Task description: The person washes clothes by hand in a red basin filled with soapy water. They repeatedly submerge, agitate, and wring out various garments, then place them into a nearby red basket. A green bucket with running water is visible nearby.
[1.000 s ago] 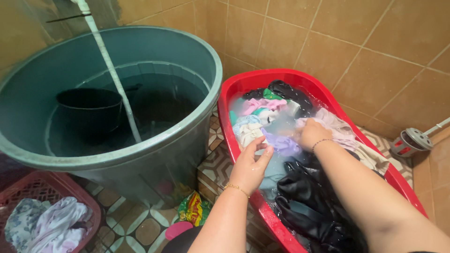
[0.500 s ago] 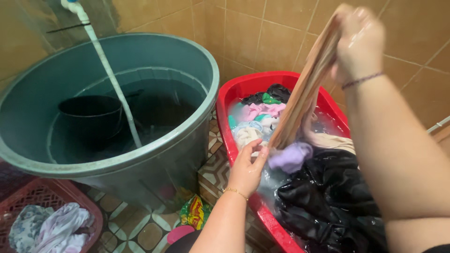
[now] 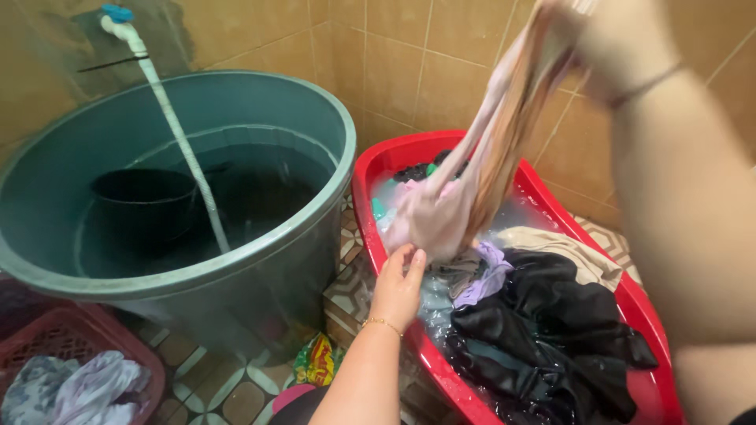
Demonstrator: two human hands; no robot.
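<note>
So the right hand (image 3: 602,35) is way up at the top right, clenched around a wet, pale pink and beige cloth garment (image 3: 472,173) that hangs down in a long stretched bunch. The bottom of that garment dangles over the left side of the red oval plastic tub (image 3: 394,157), which sits against the tan tiled wall (image 3: 441,55). The left hand (image 3: 398,283) is down at the tub's near-left rim, fingers open, fingertips touching the hanging garment's lower end.

In the tub's soapy water there's a shiny black wet garment (image 3: 543,330) at the near end, a small lilac cloth (image 3: 484,271) just beside it, and more mixed laundry at the far end.

To the left stands a big round grey-green plastic barrel (image 3: 315,205) with water in it, and a white hose (image 3: 173,134) runs into it. A red plastic basket (image 3: 63,330) holding pale clothes is at the near left.
</note>
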